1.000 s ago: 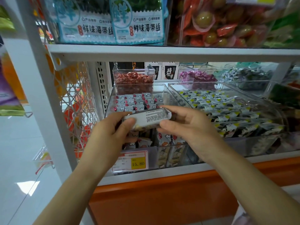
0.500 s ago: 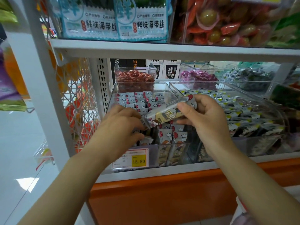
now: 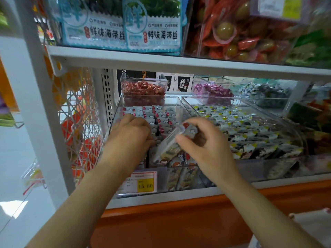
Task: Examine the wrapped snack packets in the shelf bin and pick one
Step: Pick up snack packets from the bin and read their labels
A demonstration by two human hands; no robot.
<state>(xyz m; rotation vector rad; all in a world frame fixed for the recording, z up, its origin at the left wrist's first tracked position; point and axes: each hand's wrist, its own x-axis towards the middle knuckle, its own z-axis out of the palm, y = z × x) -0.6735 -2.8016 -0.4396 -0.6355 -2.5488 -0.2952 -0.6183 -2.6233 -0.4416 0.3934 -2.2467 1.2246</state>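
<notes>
A clear shelf bin [image 3: 176, 102] holds several small white snack packets [image 3: 162, 117] with red dots and cloud marks. My right hand [image 3: 206, 149] pinches the top end of one long wrapped snack packet [image 3: 171, 146], which tilts down to the left with its lower end among the packets at the bin's front. My left hand [image 3: 130, 135] rests inside the bin just left of that packet, knuckles up and fingers curled down into the packets. Its fingertips are hidden, so any grip there is unclear.
A price tag [image 3: 144, 181] reading 15.80 hangs on the bin's front. To the right is another clear bin [image 3: 189, 109] of dark-and-white packets. Small bins of red [image 3: 143, 90] and purple sweets [image 3: 213, 91] stand behind. The upper shelf [image 3: 179, 63] overhangs closely. A wire rack [image 3: 80, 122] stands left.
The packet was held flat between both hands above the bin. It has been tipped and lowered into the bin's front; my left hand let go of its end and dropped among the packets.
</notes>
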